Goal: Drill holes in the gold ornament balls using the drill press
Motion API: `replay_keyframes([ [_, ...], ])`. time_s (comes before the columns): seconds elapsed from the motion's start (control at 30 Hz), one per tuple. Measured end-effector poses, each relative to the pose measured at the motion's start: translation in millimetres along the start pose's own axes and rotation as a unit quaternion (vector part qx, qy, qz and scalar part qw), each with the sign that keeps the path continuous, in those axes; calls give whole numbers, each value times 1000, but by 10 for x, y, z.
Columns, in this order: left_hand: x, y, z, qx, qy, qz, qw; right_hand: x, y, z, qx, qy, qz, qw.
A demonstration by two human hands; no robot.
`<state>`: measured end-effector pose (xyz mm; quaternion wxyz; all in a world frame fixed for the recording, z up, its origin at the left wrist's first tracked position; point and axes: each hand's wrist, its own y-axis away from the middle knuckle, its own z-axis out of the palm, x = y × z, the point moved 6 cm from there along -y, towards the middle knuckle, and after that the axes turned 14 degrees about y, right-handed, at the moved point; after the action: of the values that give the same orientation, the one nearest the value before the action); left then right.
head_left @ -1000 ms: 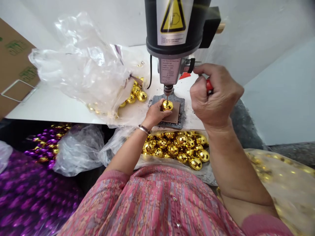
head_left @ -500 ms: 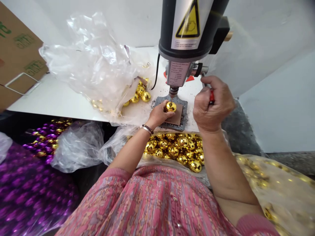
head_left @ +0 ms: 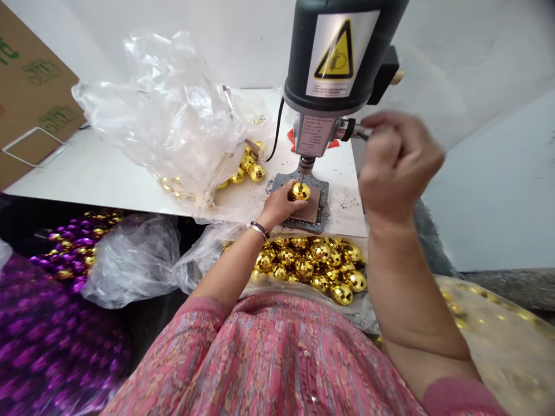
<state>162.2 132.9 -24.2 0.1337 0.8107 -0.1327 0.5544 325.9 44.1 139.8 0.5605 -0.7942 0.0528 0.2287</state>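
Note:
A shiny gold faceted ball (head_left: pixel 300 191) is pinched between the thumb and fingers of my left hand (head_left: pixel 281 205). It rests on a brown pad (head_left: pixel 310 210) on the grey base (head_left: pixel 323 188) of a drill press (head_left: pixel 332 58). The thin drill bit (head_left: pixel 302 178) points down at the ball's top; whether it touches cannot be made out. My right hand (head_left: pixel 401 167), blurred by motion, is curled at the feed lever (head_left: pixel 361 133) on the machine's right side. Most of the lever is hidden behind that hand.
Many gold balls (head_left: pixel 303 267) fill a plastic-lined container at my lap. A clear bag (head_left: pixel 182 127) with gold balls lies on the white table (head_left: pixel 108 173). Purple balls (head_left: pixel 47 335) are at left, a cardboard box (head_left: pixel 39 92) behind them. Another bag (head_left: pixel 498 335) stands at right.
My right hand has moved up and to the right, and the feed lever has swung with it. My left hand and the gold ball have stayed in place. The view has shifted slightly.

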Motion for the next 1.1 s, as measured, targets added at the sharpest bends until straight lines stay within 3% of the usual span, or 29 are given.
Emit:
replay_keyframes([
  [0.1,21,56,-28,0,36,15,999,-30,-407,47,-42,4,39,998],
  [0.2,46,219,-146,-14,70,19,997,-5,-569,90,-73,15,57,996],
  [0.4,13,659,-297,-209,45,-15,977,-57,-555,76,-65,28,93,993],
  [0.47,-5,689,-353,-219,35,-14,975,-89,-558,74,-56,24,111,992],
  [0.53,-24,592,-458,-165,31,-11,986,-115,-554,73,-50,12,122,991],
  [0.6,-37,392,-653,-38,25,-5,999,-127,-535,54,-38,-8,121,992],
  [0.67,-34,167,-888,108,-9,-3,994,-122,-501,21,-27,-30,108,993],
  [0.73,-17,-55,-1046,191,-84,-12,978,-98,-463,13,-45,-42,91,994],
  [0.8,-14,-267,-1087,190,-165,-25,968,-57,-428,22,-76,-43,80,993],
  [0.97,-147,-523,-923,71,-262,-22,962,-2,-391,23,-81,-47,44,995],
  [1.1,-217,-439,-941,105,-242,-9,964,15,-368,31,-79,-36,40,995],
])
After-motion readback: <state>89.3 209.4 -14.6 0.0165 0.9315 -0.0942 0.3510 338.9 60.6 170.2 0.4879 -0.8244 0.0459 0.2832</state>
